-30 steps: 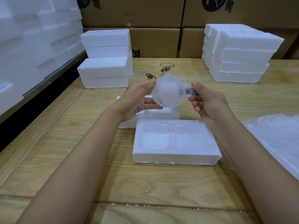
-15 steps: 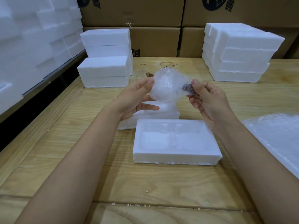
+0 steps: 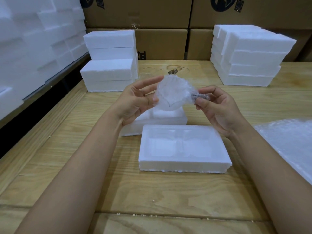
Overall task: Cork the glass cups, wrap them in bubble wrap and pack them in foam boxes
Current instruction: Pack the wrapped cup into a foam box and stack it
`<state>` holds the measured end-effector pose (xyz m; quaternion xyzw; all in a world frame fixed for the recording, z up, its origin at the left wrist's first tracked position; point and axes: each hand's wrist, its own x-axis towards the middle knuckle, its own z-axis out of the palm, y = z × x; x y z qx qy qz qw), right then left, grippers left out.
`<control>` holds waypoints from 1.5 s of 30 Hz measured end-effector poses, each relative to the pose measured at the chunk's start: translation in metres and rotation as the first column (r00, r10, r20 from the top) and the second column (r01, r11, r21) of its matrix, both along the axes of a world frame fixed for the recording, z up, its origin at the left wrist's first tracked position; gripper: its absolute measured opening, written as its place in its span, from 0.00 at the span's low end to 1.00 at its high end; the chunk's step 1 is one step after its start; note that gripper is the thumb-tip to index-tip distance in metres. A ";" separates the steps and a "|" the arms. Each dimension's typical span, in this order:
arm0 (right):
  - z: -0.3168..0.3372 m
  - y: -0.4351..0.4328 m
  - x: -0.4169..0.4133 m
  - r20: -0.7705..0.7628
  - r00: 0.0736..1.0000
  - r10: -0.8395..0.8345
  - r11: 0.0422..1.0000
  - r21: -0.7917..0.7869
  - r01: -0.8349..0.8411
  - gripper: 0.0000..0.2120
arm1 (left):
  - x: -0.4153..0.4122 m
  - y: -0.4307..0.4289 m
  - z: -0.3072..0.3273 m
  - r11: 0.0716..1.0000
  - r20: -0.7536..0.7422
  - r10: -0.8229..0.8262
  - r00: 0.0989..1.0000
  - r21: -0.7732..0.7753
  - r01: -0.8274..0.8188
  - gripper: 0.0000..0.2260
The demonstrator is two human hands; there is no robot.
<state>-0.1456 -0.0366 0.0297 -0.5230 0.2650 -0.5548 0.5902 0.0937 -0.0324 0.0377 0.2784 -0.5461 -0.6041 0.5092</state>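
Note:
A glass cup wrapped in bubble wrap (image 3: 172, 94) is held in the air above the table, its dark corked end (image 3: 198, 96) pointing right. My left hand (image 3: 135, 100) holds the wrapped round body with thumb and fingers. My right hand (image 3: 217, 105) pinches the wrap around the corked end. Below them lies an open foam box half (image 3: 184, 163) with two moulded hollows, both unfilled. A second foam half (image 3: 168, 118) lies just behind it, partly hidden by my left hand. Clear glass cups (image 3: 152, 72) stand further back on the table.
Stacks of closed foam boxes stand at back left (image 3: 109, 73) and back right (image 3: 249, 54). A sheet of bubble wrap (image 3: 290, 142) lies at the right edge. Cardboard cartons (image 3: 162, 44) line the back. More foam (image 3: 33, 39) fills the left shelf.
Both hands have turned the wrapped cup slightly and lifted it a little. My left fingers have spread out over the round end.

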 end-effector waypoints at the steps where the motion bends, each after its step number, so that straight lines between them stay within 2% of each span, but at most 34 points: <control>1: 0.000 0.000 0.000 -0.009 1.000 0.009 1.000 -0.003 -0.009 0.12 | 0.000 0.000 0.000 1.000 0.002 -0.002 1.000 -0.001 0.002 0.24; 7: 0.001 0.000 -0.002 -0.068 0.998 -0.011 1.000 -0.021 0.010 0.12 | 0.002 0.001 0.001 1.000 0.034 0.001 0.999 -0.011 0.000 0.23; 14: 0.015 0.005 -0.003 -0.129 0.991 -0.041 0.997 -0.070 0.032 0.05 | 0.005 0.011 0.020 0.999 0.237 0.017 0.971 -0.051 -0.005 0.22; 19: 0.024 0.017 -0.007 -0.257 0.965 0.044 0.991 -0.111 -0.075 0.03 | 0.012 0.026 0.025 1.000 0.272 -0.018 0.962 -0.012 0.023 0.23; 21: 0.023 0.024 -0.010 -0.333 0.940 0.078 0.985 -0.120 -0.124 0.06 | 0.016 0.031 0.024 0.999 0.302 -0.046 0.952 0.009 0.045 0.22; 23: 0.022 0.031 -0.012 -0.391 0.915 0.100 0.982 -0.112 -0.155 0.09 | 0.018 0.037 0.024 0.998 0.355 -0.067 0.933 0.020 0.064 0.21; 26: 0.020 0.038 -0.012 -0.445 0.887 0.125 0.978 -0.093 -0.185 0.06 | 0.020 0.045 0.019 0.998 0.414 -0.062 0.908 0.015 0.062 0.21; 31: 0.017 0.041 -0.013 -0.512 0.840 0.180 0.972 -0.039 -0.232 0.09 | 0.021 0.055 0.009 0.996 0.421 -0.077 0.904 -0.008 0.089 0.22; 39: 0.014 0.042 -0.013 -0.543 0.811 0.217 0.966 -0.003 -0.260 0.08 | 0.017 0.068 0.009 0.992 0.460 0.008 0.888 -0.114 0.050 0.21; 45: 0.014 0.043 -0.013 -0.612 0.767 0.194 0.967 -0.014 -0.256 0.08 | 0.018 0.068 0.007 0.979 0.557 0.130 0.820 -0.204 -0.017 0.22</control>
